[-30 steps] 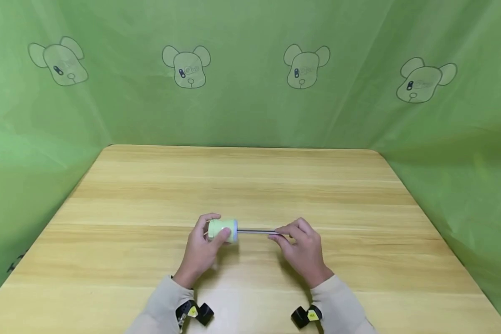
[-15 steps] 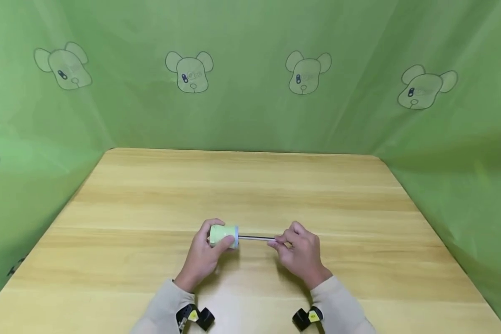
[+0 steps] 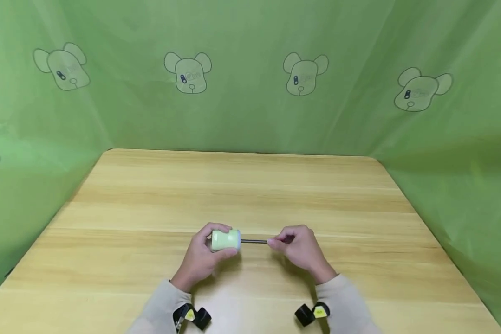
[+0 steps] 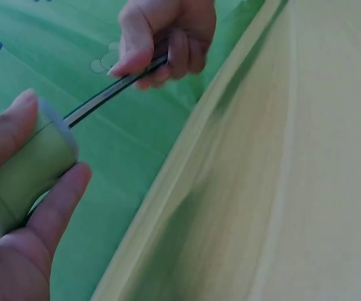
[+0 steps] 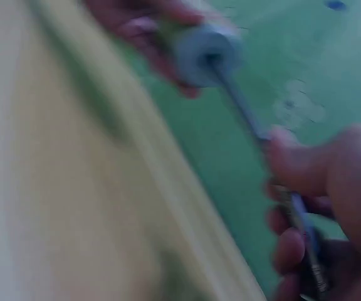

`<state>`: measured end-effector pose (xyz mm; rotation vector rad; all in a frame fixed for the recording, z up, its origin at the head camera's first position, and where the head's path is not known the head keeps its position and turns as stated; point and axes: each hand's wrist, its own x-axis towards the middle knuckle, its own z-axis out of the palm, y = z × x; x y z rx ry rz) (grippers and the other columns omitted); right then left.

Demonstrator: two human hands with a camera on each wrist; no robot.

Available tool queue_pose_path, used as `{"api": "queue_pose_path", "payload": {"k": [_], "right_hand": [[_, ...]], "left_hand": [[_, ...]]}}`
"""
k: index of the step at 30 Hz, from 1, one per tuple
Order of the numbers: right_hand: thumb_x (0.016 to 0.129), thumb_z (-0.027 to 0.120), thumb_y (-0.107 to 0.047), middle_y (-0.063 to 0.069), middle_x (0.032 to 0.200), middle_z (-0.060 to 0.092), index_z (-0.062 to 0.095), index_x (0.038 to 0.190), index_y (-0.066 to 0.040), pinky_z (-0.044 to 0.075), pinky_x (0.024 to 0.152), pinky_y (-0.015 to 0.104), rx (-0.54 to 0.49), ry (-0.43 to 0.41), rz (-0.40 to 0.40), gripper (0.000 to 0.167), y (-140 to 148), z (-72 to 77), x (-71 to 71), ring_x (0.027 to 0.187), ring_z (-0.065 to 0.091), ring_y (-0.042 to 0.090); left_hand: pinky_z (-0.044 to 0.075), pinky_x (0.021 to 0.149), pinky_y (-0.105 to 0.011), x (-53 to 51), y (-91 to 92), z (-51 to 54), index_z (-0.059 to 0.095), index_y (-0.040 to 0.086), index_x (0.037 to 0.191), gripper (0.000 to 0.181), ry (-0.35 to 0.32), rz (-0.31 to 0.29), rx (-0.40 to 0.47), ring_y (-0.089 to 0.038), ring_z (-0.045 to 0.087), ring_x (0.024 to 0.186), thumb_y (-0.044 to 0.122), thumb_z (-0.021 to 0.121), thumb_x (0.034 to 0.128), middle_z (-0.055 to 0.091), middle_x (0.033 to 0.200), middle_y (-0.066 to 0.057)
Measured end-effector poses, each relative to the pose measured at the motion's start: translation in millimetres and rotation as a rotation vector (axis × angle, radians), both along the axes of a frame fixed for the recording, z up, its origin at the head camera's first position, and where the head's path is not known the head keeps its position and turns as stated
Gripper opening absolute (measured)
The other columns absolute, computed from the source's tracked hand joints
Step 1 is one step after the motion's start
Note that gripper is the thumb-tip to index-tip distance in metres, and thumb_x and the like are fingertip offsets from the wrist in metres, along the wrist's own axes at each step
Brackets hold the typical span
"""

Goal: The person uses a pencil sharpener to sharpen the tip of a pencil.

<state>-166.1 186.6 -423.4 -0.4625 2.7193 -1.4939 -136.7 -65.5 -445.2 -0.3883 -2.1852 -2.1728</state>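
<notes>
A light green, barrel-shaped pencil sharpener [image 3: 226, 240] with a pale blue end is in my left hand [image 3: 200, 260], thumb on the near side and fingers on the far side. From the hole in its blue end [image 5: 202, 55] a dark pencil [image 3: 254, 241] with silvery stripes runs straight to the right. My right hand [image 3: 302, 248] pinches the pencil between thumb and curled fingers. In the right wrist view, small lettering shows on the pencil's rear part, within that hand. The pencil's tip is hidden inside the sharpener. Both things are held above the table.
A wooden table [image 3: 250, 190] spreads beneath and beyond the hands. Green cloth [image 3: 246, 116] printed with bear heads hangs along its back and sides. A black camera is strapped to each wrist, over light sleeves [image 3: 348, 306].
My right hand has turned and come closer to the sharpener, so less pencil shows between the hands. My left hand's thumb and fingers have shifted round the sharpener.
</notes>
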Motion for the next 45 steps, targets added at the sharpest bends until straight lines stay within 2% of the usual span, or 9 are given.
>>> {"api": "queue_pose_path", "payload": {"k": [8,13,27,33,36,38,40,42,45], "right_hand": [[0.062,0.091,-0.011,0.005,0.086,0.057,0.073,0.09,-0.004,0.05,0.06,0.027,0.081,0.66,-0.096,0.033,-13,-15.3,4.1,0.071,0.054,0.02],[0.083,0.077,-0.032,0.007,0.083,0.056,0.07,0.081,-0.003,0.049,0.058,0.025,0.037,0.977,-0.068,0.029,-16,-13.7,1.0,0.069,0.055,0.02],[0.091,0.069,-0.031,0.003,0.067,0.058,0.064,0.067,-0.005,0.036,0.051,0.026,-0.011,1.214,-0.039,0.036,-12,-14.6,-18.7,0.056,0.055,0.017],[0.084,0.077,-0.02,0.0,0.064,0.054,0.062,0.065,-0.007,0.037,0.045,0.02,0.02,1.023,0.002,0.028,-12,-12.3,-13.4,0.051,0.05,0.014],[0.08,0.078,-0.008,-0.001,0.063,0.056,0.059,0.065,-0.007,0.039,0.044,0.02,-0.037,0.481,0.112,0.024,-9,-5.1,-5.2,0.051,0.049,0.013],[0.082,0.075,-0.003,0.0,0.063,0.057,0.058,0.066,-0.006,0.038,0.045,0.021,-0.055,0.088,0.086,0.023,-7,0.3,-1.2,0.052,0.047,0.013],[0.086,0.071,-0.003,0.0,0.065,0.059,0.059,0.068,-0.005,0.037,0.047,0.023,-0.031,-0.14,0.024,0.022,-6,4.6,1.2,0.055,0.045,0.013],[0.085,0.073,-0.006,0.001,0.069,0.061,0.063,0.07,-0.005,0.04,0.05,0.025,0.02,-0.114,-0.019,0.018,-7,4.1,1.8,0.059,0.048,0.014],[0.08,0.081,-0.011,-0.001,0.078,0.066,0.071,0.074,-0.008,0.049,0.062,0.031,0.121,0.201,-0.067,0.012,-12,-0.6,2.7,0.07,0.058,0.016]], "left_hand": [[0.057,0.076,-0.036,-1.3,1.0,2.7,0.045,-0.003,0.127,0.047,-0.096,0.126,0.118,-0.027,0.055,0.092,0.003,0.07,0.0871,0.049,0.11,-0.021],[0.057,0.079,-0.038,-2.5,0.8,4.2,0.039,-0.011,0.129,0.046,-0.122,0.104,0.217,-0.028,0.059,0.09,0.003,0.064,0.0925,0.049,0.107,-0.024],[0.057,0.08,-0.04,-13.8,5.7,9.4,0.049,-0.011,0.119,0.038,-0.153,0.05,0.278,-0.031,0.058,0.095,-0.008,0.066,0.0852,0.048,0.11,-0.025],[0.057,0.078,-0.038,-14.2,2.1,7.2,0.052,-0.007,0.117,0.041,-0.137,0.058,0.243,-0.029,0.057,0.094,-0.006,0.071,0.0813,0.05,0.108,-0.022],[0.056,0.07,-0.032,-12.3,-1.6,4.1,0.057,-0.002,0.112,0.041,-0.099,0.062,0.128,-0.026,0.056,0.089,-0.004,0.076,0.0763,0.053,0.106,-0.018],[0.053,0.068,-0.03,-10.9,-3.4,1.7,0.06,0.001,0.109,0.04,-0.08,0.041,0.063,-0.026,0.055,0.087,-0.002,0.079,0.0739,0.056,0.109,-0.017],[0.053,0.068,-0.03,-9.8,-4.4,-0.7,0.061,0.002,0.108,0.041,-0.078,0.01,0.043,-0.026,0.056,0.087,-0.003,0.08,0.0724,0.056,0.111,-0.017],[0.054,0.069,-0.031,-9.1,-4.6,-2.7,0.061,0.002,0.109,0.041,-0.087,0.004,0.05,-0.026,0.056,0.087,-0.003,0.08,0.0727,0.055,0.112,-0.017],[0.053,0.067,-0.029,-8.3,-3.9,-3.7,0.06,0.002,0.11,0.041,-0.086,0.048,0.071,-0.025,0.055,0.085,-0.003,0.079,0.0742,0.054,0.106,-0.017]]}}
